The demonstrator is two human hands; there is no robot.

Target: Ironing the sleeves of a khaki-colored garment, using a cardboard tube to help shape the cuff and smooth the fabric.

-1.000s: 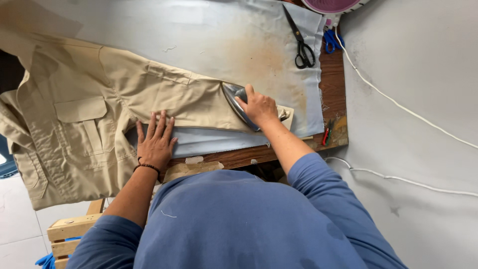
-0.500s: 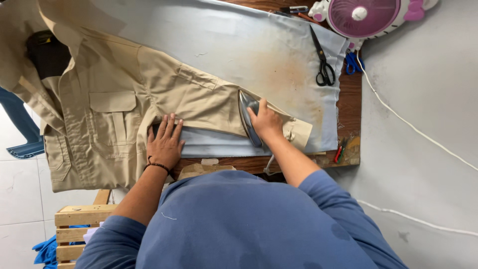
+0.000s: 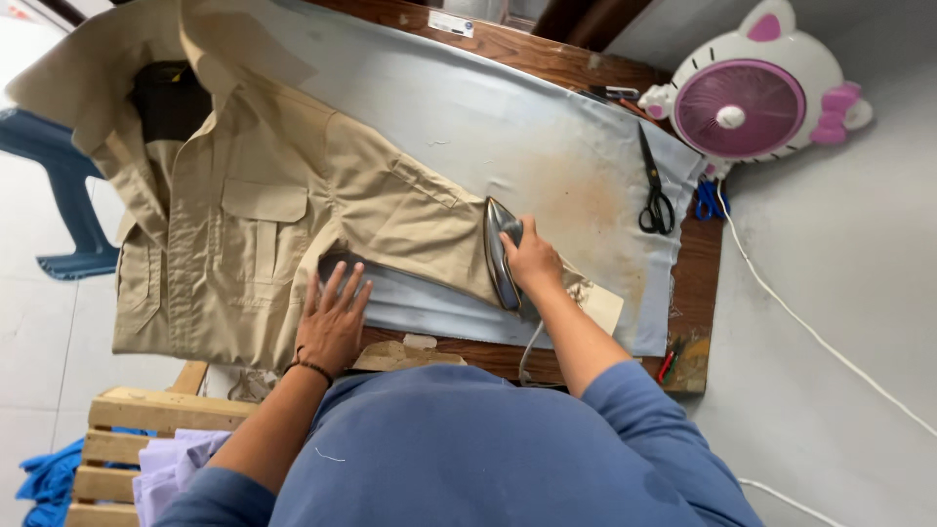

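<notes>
A beige shirt lies spread on a wooden table covered with a pale blue cloth. Its sleeve stretches out to the right. My right hand grips the handle of an electric iron that rests on the sleeve near the cuff. My left hand lies flat with fingers spread, pressing the shirt body down near the table's front edge.
Black scissors lie on the cloth at the right. A pink and white cat-shaped fan stands past the table's right end, with a white cord running over the floor. A wooden crate with blue cloths sits lower left.
The view has shifted, bringing the fan and shirt collar into sight. My right hand has kept the iron on the sleeve, sliding it slightly. My left hand stays flat on the shirt.
</notes>
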